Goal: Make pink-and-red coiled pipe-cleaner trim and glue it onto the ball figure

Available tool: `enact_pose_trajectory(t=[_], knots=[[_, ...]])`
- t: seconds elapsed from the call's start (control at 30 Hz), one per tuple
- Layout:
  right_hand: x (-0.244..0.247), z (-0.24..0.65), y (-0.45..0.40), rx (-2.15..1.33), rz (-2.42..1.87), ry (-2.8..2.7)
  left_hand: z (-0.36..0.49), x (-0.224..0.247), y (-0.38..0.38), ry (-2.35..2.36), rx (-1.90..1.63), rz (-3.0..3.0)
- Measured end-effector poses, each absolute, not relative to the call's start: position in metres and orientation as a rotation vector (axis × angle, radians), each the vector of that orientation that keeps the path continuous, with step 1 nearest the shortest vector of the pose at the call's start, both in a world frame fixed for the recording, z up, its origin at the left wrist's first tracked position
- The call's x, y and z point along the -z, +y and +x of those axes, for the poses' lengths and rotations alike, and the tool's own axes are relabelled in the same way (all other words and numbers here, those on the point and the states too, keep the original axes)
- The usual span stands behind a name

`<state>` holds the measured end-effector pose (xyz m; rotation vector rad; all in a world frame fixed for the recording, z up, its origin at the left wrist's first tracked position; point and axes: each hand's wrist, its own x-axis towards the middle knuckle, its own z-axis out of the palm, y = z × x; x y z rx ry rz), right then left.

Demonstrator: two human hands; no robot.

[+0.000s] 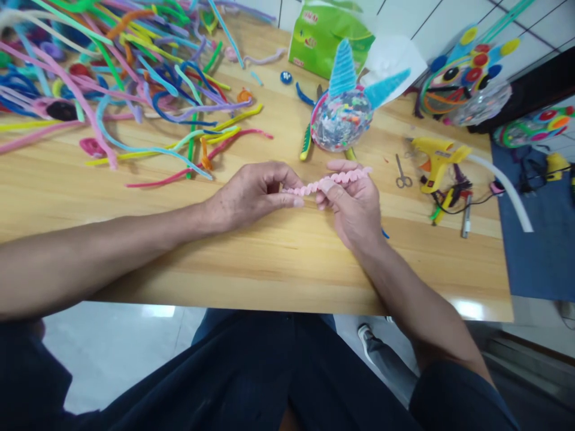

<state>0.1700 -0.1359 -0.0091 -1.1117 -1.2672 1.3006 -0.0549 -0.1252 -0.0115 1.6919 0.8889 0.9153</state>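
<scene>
Coil (pixel 309 189), end btwn L fingers (pixel 282 200), mid btwn R fingers (pixel 340 196)

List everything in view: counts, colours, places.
coiled pipe cleaner: 1, pink, centre
loose pipe cleaners: many, mixed colours, upper left
tissue pack: 1, green, top centre
tissue: 1, white, beside pack
button: 1, blue, near pack
eared ball: 1, clear, blue ears, upper centre
pliers: 1, green-yellow handles, partly behind ball
scissors: 1, grey, right of ball
glue gun: 1, yellow, right
glue stick: 1, white, gun's rear
tools and scraps: several, mixed, below gun
decorated figures: 2, multicoloured, upper right
table: 1, wooden, centre
side surface: 1, blue, far right
tiles: many, white, top
another person's leg: 1, grey trousers, below table
own clothing: 1, navy, bottom
left hand: 1, bare, centre
right hand: 1, bare, centre right
</scene>
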Motion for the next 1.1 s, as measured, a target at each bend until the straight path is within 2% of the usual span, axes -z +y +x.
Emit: enact_pose_trajectory(t=[0.23,0.57,1.1], knots=[[0.01,0.167,-0.146,-1.042,-1.106,-1.398,-0.052,-0.001,-0.124,0.934,-0.781,1.46],[0.009,0.163,-0.147,-1.123,-1.076,-1.355,-0.053,0.001,-0.127,0.919,-0.805,1.502],[-0.007,0.164,-0.147,-1.082,-0.993,-1.367,-0.036,-0.028,-0.128,0.963,-0.764,1.453]])
